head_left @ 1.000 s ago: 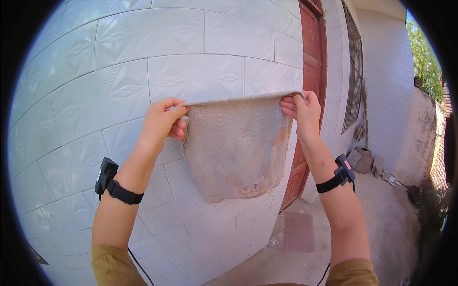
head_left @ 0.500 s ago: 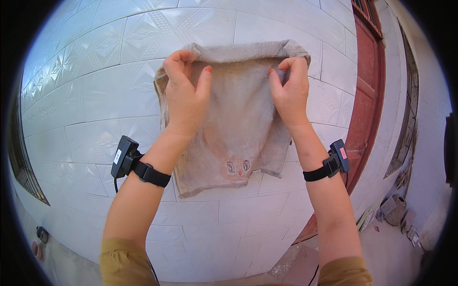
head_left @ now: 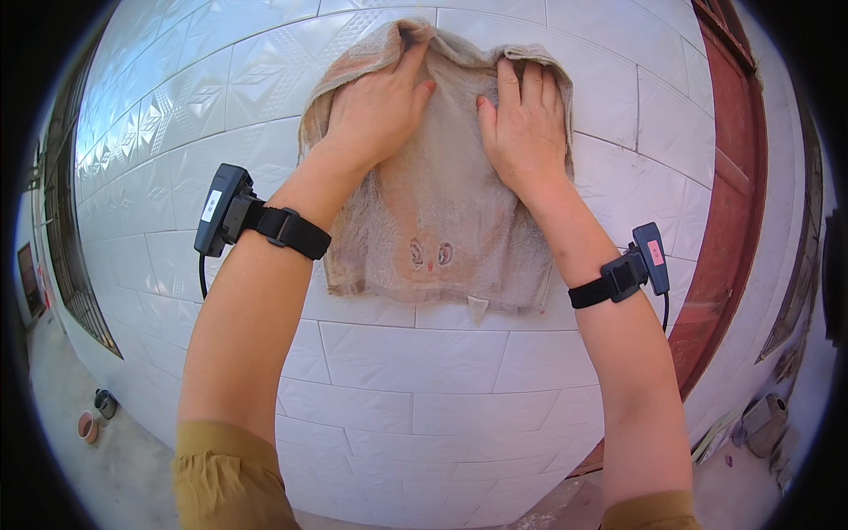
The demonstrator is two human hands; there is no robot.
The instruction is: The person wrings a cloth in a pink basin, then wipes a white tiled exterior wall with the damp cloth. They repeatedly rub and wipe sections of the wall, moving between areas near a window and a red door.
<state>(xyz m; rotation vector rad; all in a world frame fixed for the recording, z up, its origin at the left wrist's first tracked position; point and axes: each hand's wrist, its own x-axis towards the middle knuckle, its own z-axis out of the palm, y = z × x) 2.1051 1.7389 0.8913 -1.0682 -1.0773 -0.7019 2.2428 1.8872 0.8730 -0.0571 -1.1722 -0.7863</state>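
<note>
A worn beige-grey towel (head_left: 442, 208) with an embroidered animal face near its bottom lies against a white tiled wall (head_left: 415, 362). Its top edge is folded forward in a loose flap. At the upper left of the cloth, my left hand (head_left: 375, 110) lies with fingers stretched up and their tips tucked under the flap. My right hand (head_left: 530, 132) is pressed flat on the upper right, fingers straight, the tips also covered by the fold. Both thumbs stand away from the fingers on the towel's face. Each forearm wears a black strap with a small device.
To the right is a red door (head_left: 738, 168) in its frame. A barred window (head_left: 75, 238) bends along the left rim. Low on the left floor sit a reddish pot (head_left: 87, 427) and a dark pot (head_left: 106, 404). Clutter (head_left: 764, 420) lies at the lower right.
Both hands have risen with the towel and gone from curled fingers to stretched ones under its top fold. The towel's bottom hangs higher and straighter. The view has shifted somewhat.
</note>
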